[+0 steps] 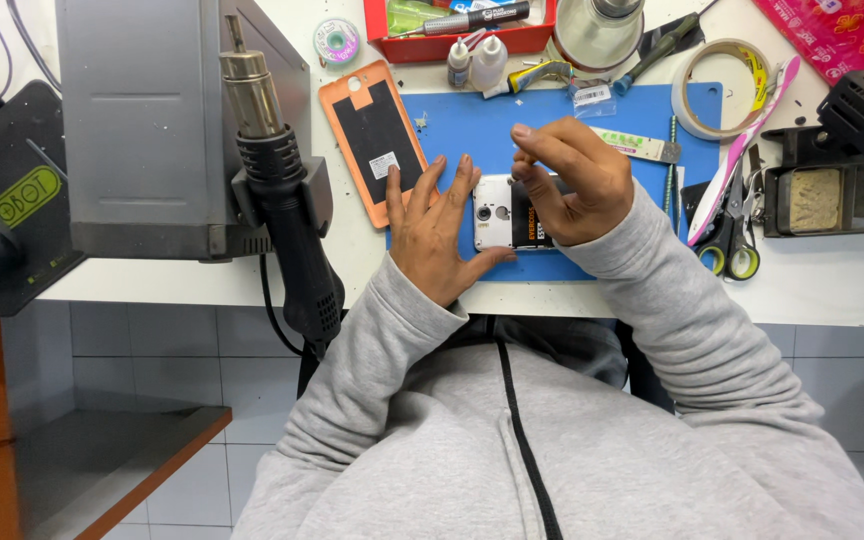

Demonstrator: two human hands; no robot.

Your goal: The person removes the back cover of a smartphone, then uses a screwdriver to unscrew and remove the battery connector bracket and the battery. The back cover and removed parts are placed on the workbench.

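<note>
An opened phone (pixel 508 214) is lying on the blue mat (pixel 472 125) near the front edge of the counter (pixel 822 285). The left hand (pixel 439 232) is lying spread and flat, its fingers bracing the phone's left end. The right hand (pixel 570 180) is hovering over the right half with fingertips pinched together; whether they are gripping anything is too small to tell. With its back off, the phone looks light, stiff and fragile inside, so holding it by the outer edges seems safest. An orange back cover (pixel 373 140) is lying just beside it.
</note>
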